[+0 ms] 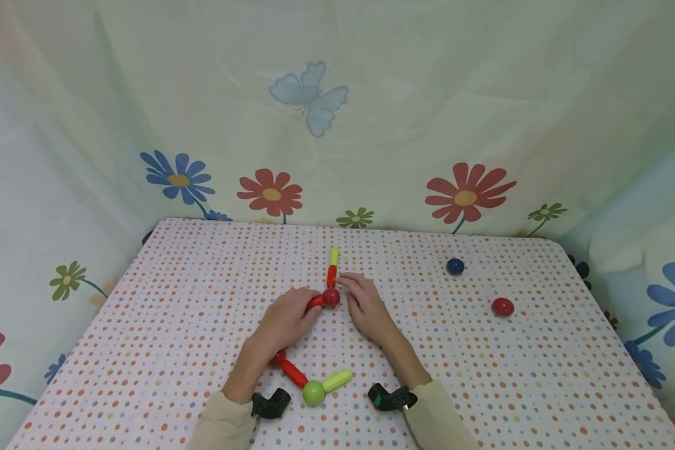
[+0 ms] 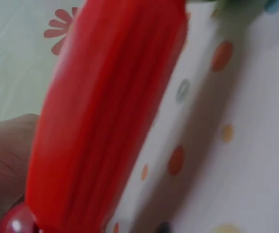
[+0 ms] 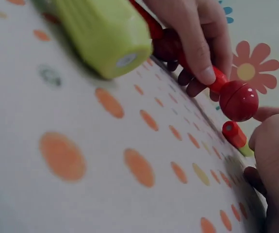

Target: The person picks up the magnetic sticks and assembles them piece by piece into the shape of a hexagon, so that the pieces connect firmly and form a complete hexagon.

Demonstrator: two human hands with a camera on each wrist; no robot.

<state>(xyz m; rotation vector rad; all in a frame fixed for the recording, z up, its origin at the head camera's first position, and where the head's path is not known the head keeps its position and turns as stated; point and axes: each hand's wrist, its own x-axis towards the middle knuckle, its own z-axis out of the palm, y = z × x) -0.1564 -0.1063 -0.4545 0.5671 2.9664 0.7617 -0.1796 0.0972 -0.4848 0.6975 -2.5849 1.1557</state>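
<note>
My left hand (image 1: 289,320) grips a red rod (image 1: 315,302) with its thumb and fingers. A glossy red ball (image 1: 331,297) sits on the rod's far end; another red ball (image 3: 167,46) is at its near end. From that one, a red rod (image 1: 294,372) leads to a green ball (image 1: 314,393) and a yellow-green rod (image 1: 338,380). My right hand (image 1: 367,310) is just right of the far ball, its fingers extended and holding nothing. Its fingertips are near a separate red rod (image 1: 331,276) joined end to end with a yellow-green rod (image 1: 334,255).
A dark blue ball (image 1: 455,266) and a red ball (image 1: 503,307) lie on the right side of the dotted tablecloth (image 1: 214,269). Behind the table hangs a flowered curtain (image 1: 394,125). Black camera mounts (image 1: 390,397) are strapped to both wrists.
</note>
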